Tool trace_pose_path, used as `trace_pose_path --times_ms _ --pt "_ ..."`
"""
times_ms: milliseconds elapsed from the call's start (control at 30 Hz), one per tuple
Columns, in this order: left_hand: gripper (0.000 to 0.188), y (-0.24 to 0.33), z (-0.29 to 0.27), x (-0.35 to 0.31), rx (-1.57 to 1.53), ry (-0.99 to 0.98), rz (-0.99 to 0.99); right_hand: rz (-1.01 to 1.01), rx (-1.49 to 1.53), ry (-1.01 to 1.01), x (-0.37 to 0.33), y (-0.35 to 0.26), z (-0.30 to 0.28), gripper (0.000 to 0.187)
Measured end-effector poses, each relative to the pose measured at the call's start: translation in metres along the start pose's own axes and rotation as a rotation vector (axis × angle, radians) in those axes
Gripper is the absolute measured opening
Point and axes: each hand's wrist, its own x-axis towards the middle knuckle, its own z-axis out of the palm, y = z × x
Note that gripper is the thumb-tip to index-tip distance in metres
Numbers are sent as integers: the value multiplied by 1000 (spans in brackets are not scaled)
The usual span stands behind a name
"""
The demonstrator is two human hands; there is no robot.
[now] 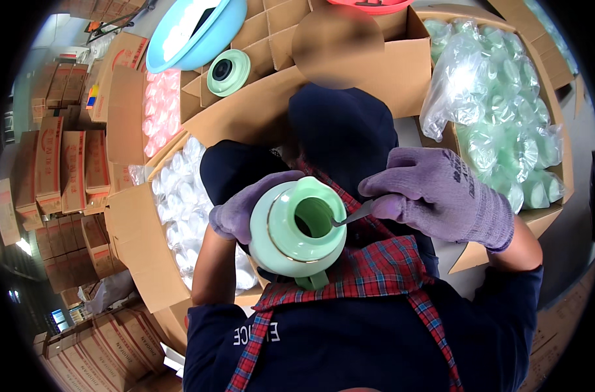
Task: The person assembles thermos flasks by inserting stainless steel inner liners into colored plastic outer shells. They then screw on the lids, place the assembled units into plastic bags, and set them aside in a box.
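Observation:
A pale green vacuum jug stands tilted in front of me, its open mouth with the pouring lip facing up and its green handle toward my body. My left hand, in a purple-grey knit glove, is closed around its left side. My right hand, gloved alike, pinches a thin grey metal blade-like tool. The tool's tip touches or nearly touches the right inner edge of the jug's mouth. Whether it is a knife or a scraper cannot be made out.
Ahead lies a divided carton with a green jug part on it, beside a blue basin and a red basin. Cartons of bagged green pieces, pink pieces and whitish pieces surround me. Stacked cartons stand left.

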Motion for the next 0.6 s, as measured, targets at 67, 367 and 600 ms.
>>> trace_pose_path --times_ms 67,367,600 --pt "142 13 7 10 51 -27 -29 43 -123 -65 5 -9 -7 34" --pt "126 30 28 3 1029 14 198 82 -391 -424 -4 4 -2 31" --pt "125 29 33 10 1063 34 106 -81 -509 -269 -4 9 1 19"
